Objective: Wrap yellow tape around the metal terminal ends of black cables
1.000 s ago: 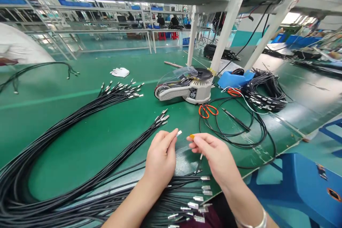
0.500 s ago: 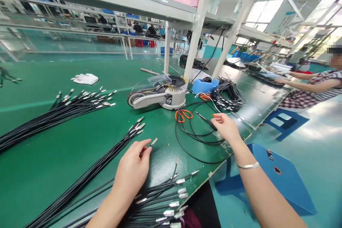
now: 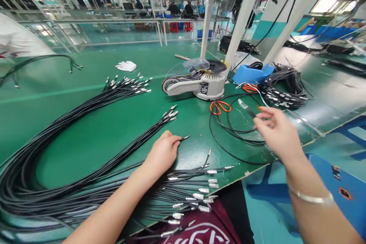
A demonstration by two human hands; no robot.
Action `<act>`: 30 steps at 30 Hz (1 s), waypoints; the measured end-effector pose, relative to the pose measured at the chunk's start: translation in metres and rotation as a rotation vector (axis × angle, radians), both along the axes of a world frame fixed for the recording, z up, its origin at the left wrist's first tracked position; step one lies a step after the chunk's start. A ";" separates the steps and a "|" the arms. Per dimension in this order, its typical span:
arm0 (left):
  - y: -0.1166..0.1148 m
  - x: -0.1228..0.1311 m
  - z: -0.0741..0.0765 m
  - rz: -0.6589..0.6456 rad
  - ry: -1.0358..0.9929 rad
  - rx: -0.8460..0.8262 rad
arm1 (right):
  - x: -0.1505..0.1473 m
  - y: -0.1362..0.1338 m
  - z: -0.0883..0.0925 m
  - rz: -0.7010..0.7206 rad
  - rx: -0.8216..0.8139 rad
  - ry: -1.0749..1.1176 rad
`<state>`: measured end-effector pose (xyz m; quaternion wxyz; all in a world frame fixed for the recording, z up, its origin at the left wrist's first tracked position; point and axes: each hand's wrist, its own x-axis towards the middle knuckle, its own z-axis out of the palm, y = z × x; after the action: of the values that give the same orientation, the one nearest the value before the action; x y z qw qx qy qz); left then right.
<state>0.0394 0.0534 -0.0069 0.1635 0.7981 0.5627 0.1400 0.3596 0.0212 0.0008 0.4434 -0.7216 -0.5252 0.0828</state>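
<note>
My left hand [image 3: 164,150] pinches a black cable [image 3: 182,139] just behind its metal tip, low over the green tabletop. Below that hand lies a bundle of black cables [image 3: 183,179] with silver connector ends. Another bunch [image 3: 154,126] runs just beyond my left hand. At the right, my right hand [image 3: 276,129] has its fingers closed on a slim dark tool [image 3: 248,110] with a pale tip, smeared by motion. Black cable loops [image 3: 243,131] lie under and beside it. Orange-handled scissors [image 3: 220,107] rest left of the tool.
A grey tape dispenser [image 3: 197,84] stands at mid-table, with a blue holder [image 3: 253,73] and a coiled cable bundle [image 3: 286,87] to its right. A white glove [image 3: 126,66] lies at the back. White shelf posts [image 3: 243,15] rise behind. A blue stool [image 3: 320,183] stands off the table edge.
The view has swung left and downward. The slim tool has shifted slightly up and right from beside the scissors, with my right hand. My left hand still pinches the cable end.
</note>
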 end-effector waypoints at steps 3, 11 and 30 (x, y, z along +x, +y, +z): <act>-0.006 0.000 -0.001 0.047 0.018 -0.001 | -0.074 -0.047 -0.014 0.169 -0.073 0.282; -0.008 0.000 -0.002 0.101 -0.065 -0.079 | -0.142 -0.054 -0.034 0.193 -0.175 0.300; -0.002 0.003 0.004 0.162 -0.091 -0.185 | -0.143 -0.038 -0.038 0.165 -0.157 0.260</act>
<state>0.0421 0.0517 -0.0033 0.2499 0.7245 0.6277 0.1363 0.2162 -0.0171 -0.0369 0.4417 -0.6917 -0.5128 0.2521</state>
